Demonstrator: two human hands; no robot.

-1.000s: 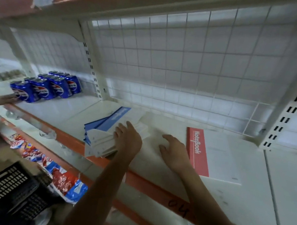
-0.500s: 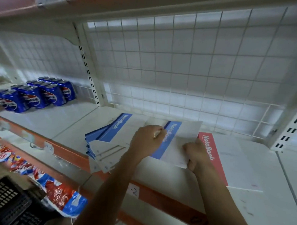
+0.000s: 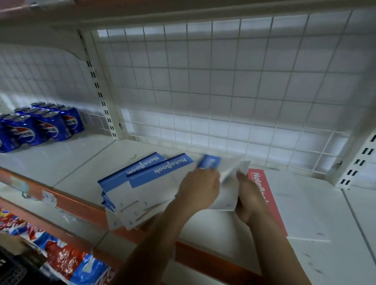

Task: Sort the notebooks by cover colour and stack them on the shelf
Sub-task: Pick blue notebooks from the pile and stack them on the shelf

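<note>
Holding one blue notebook [image 3: 210,162] between them, the left grip [image 3: 199,190] clasps its left edge and the right grip [image 3: 249,199] its right edge, over the shelf [image 3: 74,165]; motion blurs it. Just left lies the fanned blue stack [image 3: 137,187]; just right, a red notebook [image 3: 305,207] lies flat. Cans [image 3: 32,127] stand far left.

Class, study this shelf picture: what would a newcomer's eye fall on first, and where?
The left hand and right hand grip a blue notebook mid-shelf. Left of it lies a fanned blue stack; right of it, a red notebook lies flat. Blue cola cans stand far left.
</note>
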